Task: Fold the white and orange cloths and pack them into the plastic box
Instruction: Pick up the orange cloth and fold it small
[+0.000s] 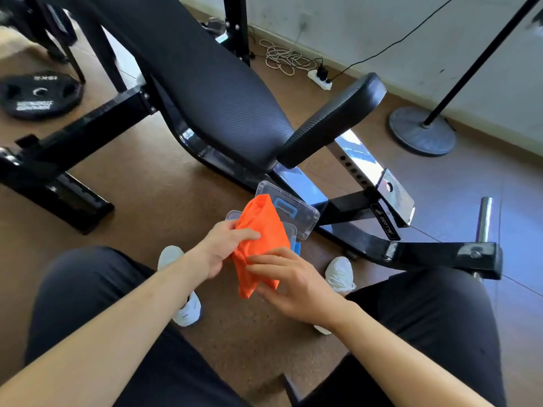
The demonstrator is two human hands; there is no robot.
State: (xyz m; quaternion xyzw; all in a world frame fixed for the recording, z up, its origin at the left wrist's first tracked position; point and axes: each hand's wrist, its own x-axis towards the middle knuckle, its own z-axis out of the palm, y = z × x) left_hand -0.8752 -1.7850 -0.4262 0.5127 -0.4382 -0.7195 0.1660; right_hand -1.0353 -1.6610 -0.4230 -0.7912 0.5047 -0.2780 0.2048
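Gym floor (152,183); orange cloth (261,239) in both hands' grip, left hand (226,248), right hand (293,283), plastic box (289,230) mostly hidden.

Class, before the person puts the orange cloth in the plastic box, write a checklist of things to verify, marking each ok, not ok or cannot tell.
1. Orange cloth held by both left hand and right hand: ok.
2. Orange cloth folded neatly: not ok, bunched.
3. Plastic box open, lid off: ok.
4. White cloth already packed: cannot tell.
5. Room left in the box: cannot tell, cloth hides it.
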